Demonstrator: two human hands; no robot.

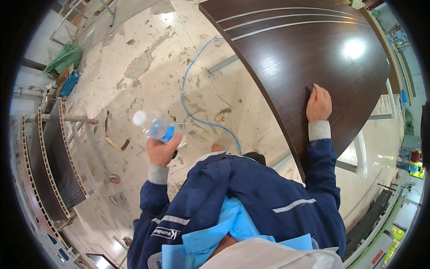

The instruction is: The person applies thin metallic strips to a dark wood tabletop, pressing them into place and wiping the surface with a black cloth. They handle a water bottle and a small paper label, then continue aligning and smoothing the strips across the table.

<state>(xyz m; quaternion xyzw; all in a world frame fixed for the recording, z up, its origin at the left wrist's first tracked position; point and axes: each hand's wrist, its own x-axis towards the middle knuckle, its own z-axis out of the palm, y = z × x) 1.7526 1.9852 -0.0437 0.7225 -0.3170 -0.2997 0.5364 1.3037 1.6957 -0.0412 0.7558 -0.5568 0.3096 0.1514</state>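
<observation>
Over a scuffed, pale floor (152,96), the head view shows a worker's left hand (160,151) wrapped around a clear bottle (159,128), its white cap (139,118) tipped toward the upper left. The right hand (319,103), fingers bunched, rests on a dark brown panel (298,58); whether it pinches the small dark spot (309,88) at its fingertips cannot be told.

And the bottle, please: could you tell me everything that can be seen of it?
The bottle is see-through, apparently plastic, with a white cap and a blue label. The left hand holds it over the floor; it leans over, cap toward the person's left. Blur hides whether it contains any liquid.
</observation>
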